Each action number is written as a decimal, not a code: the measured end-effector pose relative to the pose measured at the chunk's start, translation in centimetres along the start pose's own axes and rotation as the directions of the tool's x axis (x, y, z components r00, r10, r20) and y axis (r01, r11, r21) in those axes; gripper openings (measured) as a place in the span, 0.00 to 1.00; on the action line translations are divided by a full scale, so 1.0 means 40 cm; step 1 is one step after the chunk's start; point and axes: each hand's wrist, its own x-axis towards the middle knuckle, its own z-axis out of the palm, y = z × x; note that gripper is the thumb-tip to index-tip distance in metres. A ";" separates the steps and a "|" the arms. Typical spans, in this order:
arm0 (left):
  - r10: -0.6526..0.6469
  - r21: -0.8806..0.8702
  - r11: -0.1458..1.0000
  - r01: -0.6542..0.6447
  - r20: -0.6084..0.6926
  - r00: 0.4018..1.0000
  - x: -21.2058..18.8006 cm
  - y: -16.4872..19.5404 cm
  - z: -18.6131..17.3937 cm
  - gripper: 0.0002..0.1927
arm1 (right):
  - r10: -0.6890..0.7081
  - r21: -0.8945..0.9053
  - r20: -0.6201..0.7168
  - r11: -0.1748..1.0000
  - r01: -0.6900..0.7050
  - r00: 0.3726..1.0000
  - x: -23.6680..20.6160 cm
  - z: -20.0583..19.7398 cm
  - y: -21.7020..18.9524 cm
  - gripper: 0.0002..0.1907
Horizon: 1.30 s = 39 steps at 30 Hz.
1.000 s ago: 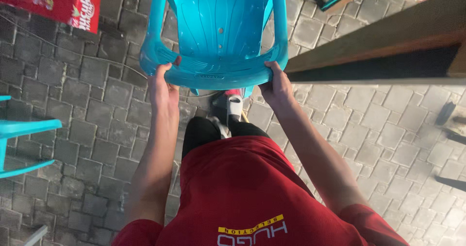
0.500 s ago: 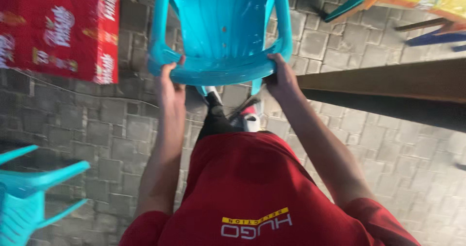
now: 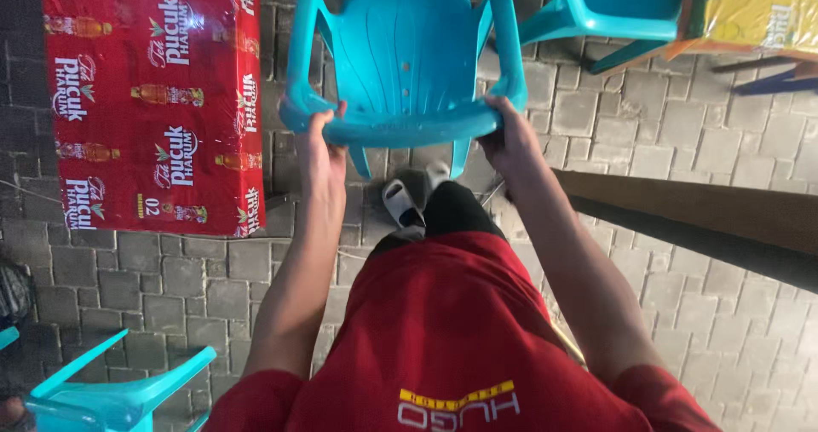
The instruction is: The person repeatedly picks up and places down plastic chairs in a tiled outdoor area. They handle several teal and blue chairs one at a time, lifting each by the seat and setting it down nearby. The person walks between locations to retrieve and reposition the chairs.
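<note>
Top centre of the frame, the turquoise plastic chair (image 3: 400, 66) hangs over grey paving (image 3: 170, 287), a red printed bench cover (image 3: 153, 100) at upper left. My left hand (image 3: 319, 142) grips its front edge; my right hand (image 3: 511, 138) clamps the other corner.

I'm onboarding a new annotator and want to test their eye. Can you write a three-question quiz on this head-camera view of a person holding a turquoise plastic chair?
1. True or false: both hands grip the front edge of the turquoise chair.
2. What lies to the left of the chair? A) a red printed table cover B) a metal bucket C) a green crate
3. What surface is underfoot?

Key
1. True: the left hand and the right hand each clasp the seat's front rim.
2. A: the red printed table cover is beside the chair.
3. Grey paving blocks.
</note>
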 end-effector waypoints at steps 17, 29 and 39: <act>-0.112 -0.061 0.992 0.112 0.013 0.994 0.691 0.180 0.388 0.23 | -0.005 0.019 -0.008 1.000 0.005 1.000 0.598 0.445 -0.356 0.12; -0.020 -0.075 0.997 0.019 -0.007 1.000 0.782 0.234 0.723 0.20 | 0.010 0.014 -0.018 1.000 -0.010 1.000 0.739 0.561 -0.619 0.11; -0.074 -0.108 0.991 0.075 0.012 0.997 1.067 0.295 0.888 0.23 | -0.049 -0.042 -0.058 0.998 0.047 0.997 0.961 0.735 -0.770 0.12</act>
